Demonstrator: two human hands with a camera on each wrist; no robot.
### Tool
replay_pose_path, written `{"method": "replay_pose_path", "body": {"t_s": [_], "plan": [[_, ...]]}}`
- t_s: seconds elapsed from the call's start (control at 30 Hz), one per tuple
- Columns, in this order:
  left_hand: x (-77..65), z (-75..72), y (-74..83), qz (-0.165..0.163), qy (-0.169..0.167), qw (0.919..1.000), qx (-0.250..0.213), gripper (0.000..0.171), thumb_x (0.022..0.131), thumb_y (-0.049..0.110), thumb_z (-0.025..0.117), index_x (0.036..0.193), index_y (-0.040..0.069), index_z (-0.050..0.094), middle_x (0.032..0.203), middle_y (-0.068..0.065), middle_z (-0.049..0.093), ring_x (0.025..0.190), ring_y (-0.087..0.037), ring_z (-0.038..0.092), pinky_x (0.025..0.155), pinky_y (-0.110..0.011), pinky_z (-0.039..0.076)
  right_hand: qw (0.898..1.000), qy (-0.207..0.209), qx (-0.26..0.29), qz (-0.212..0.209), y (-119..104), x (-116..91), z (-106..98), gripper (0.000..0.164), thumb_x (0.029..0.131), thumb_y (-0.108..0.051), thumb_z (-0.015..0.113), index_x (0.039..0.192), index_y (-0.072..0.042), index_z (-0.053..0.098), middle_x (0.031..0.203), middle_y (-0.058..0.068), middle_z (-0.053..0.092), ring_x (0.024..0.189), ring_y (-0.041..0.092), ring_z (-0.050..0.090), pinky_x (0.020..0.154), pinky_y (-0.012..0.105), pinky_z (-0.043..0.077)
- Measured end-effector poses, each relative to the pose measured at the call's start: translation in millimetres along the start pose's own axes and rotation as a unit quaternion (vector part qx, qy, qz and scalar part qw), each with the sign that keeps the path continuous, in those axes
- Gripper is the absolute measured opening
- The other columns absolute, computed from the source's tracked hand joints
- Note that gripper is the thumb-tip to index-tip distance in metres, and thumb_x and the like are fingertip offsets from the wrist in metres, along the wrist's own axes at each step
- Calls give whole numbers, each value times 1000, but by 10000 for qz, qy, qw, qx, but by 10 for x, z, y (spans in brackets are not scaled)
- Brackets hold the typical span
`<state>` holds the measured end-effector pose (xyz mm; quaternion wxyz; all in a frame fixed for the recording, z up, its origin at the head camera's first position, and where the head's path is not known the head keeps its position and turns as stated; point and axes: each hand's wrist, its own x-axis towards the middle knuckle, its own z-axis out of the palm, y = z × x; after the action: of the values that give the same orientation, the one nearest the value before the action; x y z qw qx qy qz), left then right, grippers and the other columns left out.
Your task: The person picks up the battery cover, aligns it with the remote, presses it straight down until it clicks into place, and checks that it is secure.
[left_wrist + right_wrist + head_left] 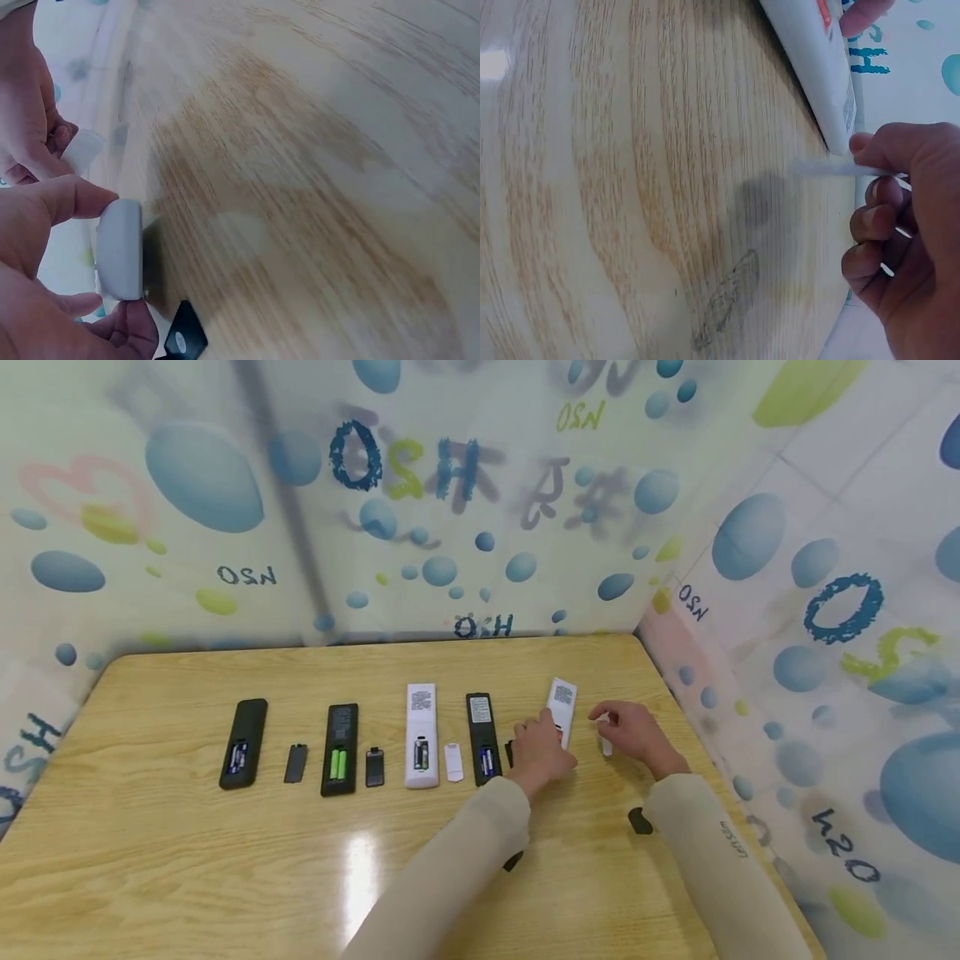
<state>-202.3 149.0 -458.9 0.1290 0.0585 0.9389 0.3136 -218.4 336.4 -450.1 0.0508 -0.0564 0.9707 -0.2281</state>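
A: Which step are you on?
B: Cover handling, I'd judge. Your left hand (pixel 542 752) grips the smooth, rounded white remote (pixel 563 692) near the bench's (pixel 187 860) right end; your right hand (pixel 636 732) pinches a thin, flat white cover (pixel 829 169).
A: Next?
B: Likely calls for steady remote, cover squared.

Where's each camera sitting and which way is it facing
Head: on the head, facing forward-down at the table; left hand, right hand, sleeves show.
Left wrist: worn there, facing the left hand gripping a white remote; right hand shows.
Right wrist: worn there, facing the right hand pinching a white piece; a left finger shows.
Wrist views share the remote.
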Motion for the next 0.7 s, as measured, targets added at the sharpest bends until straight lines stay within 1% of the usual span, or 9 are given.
{"method": "replay_pose_path", "body": {"t_s": [0.07, 0.17, 0.3, 0.33, 0.4, 0.5, 0.57, 0.63, 0.7], "plan": [[-12, -20, 4, -63, -20, 10000, -11, 69, 76, 32, 80, 132, 13, 44, 108, -11, 56, 99, -26, 49, 84, -39, 47, 10000, 1, 0, -23, 2, 1, 1, 21, 90, -10, 55, 104, -7, 71, 75, 5, 55, 68, 18, 45, 62, 30, 38], [-24, -34, 5, -103, -19, 9999, -48, 68, 76, 26, 79, 133, 13, 44, 107, -11, 55, 95, -25, 51, 81, -38, 48, 10000, 50, -60, -43, 8, 7, -3, 17, 92, -15, 59, 101, -8, 72, 76, 5, 58, 68, 17, 47, 62, 30, 39], [-18, -33, 3, -77, -55, 9995, -297, 68, 79, 23, 77, 135, 11, 42, 109, -11, 52, 87, -23, 54, 75, -36, 48, 9999, 48, -124, -16, 35, 8, -25, 20, 93, -24, 64, 103, -8, 72, 79, 6, 63, 67, 16, 49, 62, 29, 41], [-14, -31, 2, -87, -63, 9992, -378, 67, 80, 24, 76, 136, 11, 42, 110, -11, 52, 86, -23, 54, 74, -36, 48, 9999, 18, -119, -4, 39, 5, -35, 22, 93, -25, 64, 104, -7, 72, 81, 6, 64, 69, 16, 50, 63, 29, 41], [2, -17, -6, -120, -38, 9985, -526, 60, 87, 27, 70, 137, 9, 42, 111, -12, 53, 85, -23, 56, 72, -36, 49, 9999, -54, -112, 40, 46, -2, -56, 25, 94, -27, 64, 107, -7, 71, 87, 9, 67, 73, 17, 54, 67, 32, 45], [21, -14, -20, -87, 51, 9982, -596, 46, 97, 29, 56, 136, 6, 45, 108, -13, 58, 85, -24, 59, 69, -36, 50, 9998, -208, -4, -2, 60, -14, -94, 29, 93, -25, 65, 111, -3, 70, 95, 12, 69, 80, 19, 58, 72, 35, 49], [25, -25, -18, -20, 98, 9980, -620, 39, 101, 26, 48, 135, 6, 47, 102, -13, 61, 81, -23, 60, 64, -35, 49, 9994, -326, 78, -76, 71, -22, -120, 29, 92, -22, 66, 113, -1, 69, 99, 14, 70, 85, 20, 60, 76, 37, 50], [19, -45, -9, 12, 80, 9978, -659, 36, 101, 22, 47, 133, 7, 47, 96, -12, 63, 75, -22, 60, 58, -33, 47, 9987, -435, 185, -184, 83, -32, -143, 29, 91, -17, 67, 114, 1, 68, 99, 14, 70, 86, 20, 61, 78, 36, 50], [5, -63, 6, -4, 41, 9972, -746, 35, 99, 18, 50, 133, 9, 47, 89, -11, 63, 69, -21, 58, 52, -31, 43, 9980, -527, 244, -258, 89, -45, -163, 28, 91, -14, 68, 114, 2, 68, 100, 15, 70, 87, 20, 61, 79, 36, 50]]}}
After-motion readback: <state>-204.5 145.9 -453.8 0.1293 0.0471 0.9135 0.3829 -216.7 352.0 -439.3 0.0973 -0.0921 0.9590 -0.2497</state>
